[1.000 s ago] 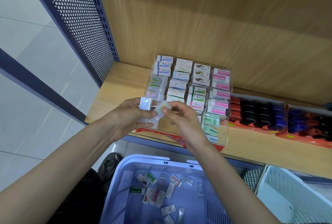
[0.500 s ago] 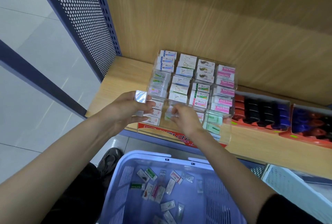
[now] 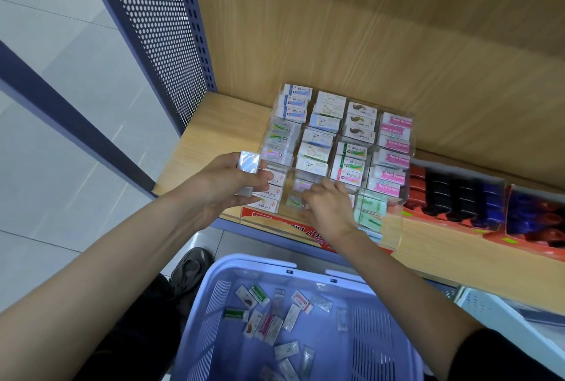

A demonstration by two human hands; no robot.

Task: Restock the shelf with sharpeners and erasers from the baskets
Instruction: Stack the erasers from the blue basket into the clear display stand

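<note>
As L hand (image 3: 224, 186) grips, rect. packs (image 3: 249, 162) gleam.

The divided case (image 3: 394, 224) stands on the shelf (image 3: 214, 148) toward its left end, with trays of sharpeners (image 3: 458, 194) just right of it. Nearer than the shelf edge sits a basket (image 3: 260, 261) with loose erasers (image 3: 292, 316) in it (another basket (image 3: 495, 310) lies to its right). The left hand (image 3: 226, 181), holding packets (image 3: 249, 162), is at the case's near-left corner.

Matt wood-grain shelf (image 3: 214, 123), glossy clear plastic organizer (image 3: 394, 227), perforated metal side panel (image 3: 159, 32), ribbed plastic basket (image 3: 208, 319).
</note>
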